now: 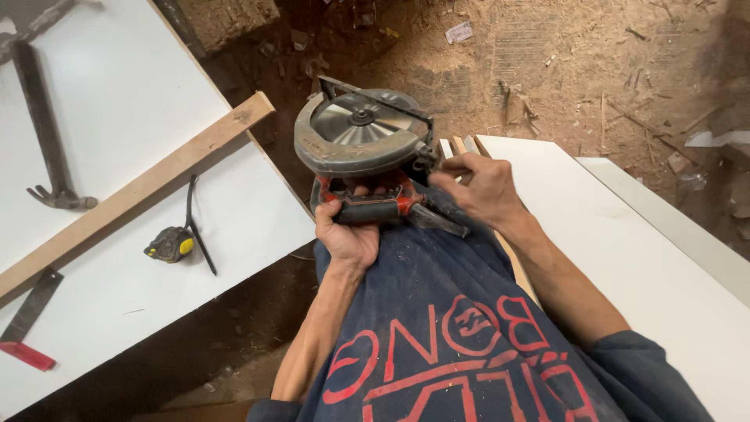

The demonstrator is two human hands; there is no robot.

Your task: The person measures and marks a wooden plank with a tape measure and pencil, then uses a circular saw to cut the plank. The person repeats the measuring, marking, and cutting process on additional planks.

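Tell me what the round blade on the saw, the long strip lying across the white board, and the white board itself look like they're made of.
Blade: bare metal, judging by its shiny, radial glare. Strip: raw, unfinished wood, pale tan with visible grain. White board: smooth matte white face, probably laminated or painted panel; its core is not visible. The left hand grips the circular saw.

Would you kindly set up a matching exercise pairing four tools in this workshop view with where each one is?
Things:
1. circular saw
2. tape measure
3. hammer
4. wooden batten

Places:
A. top left on the white board
B. gripped by the left hand, right hand at its side
C. diagonal across the board
D. just below the batten

Pairs: 1-B, 2-D, 3-A, 4-C
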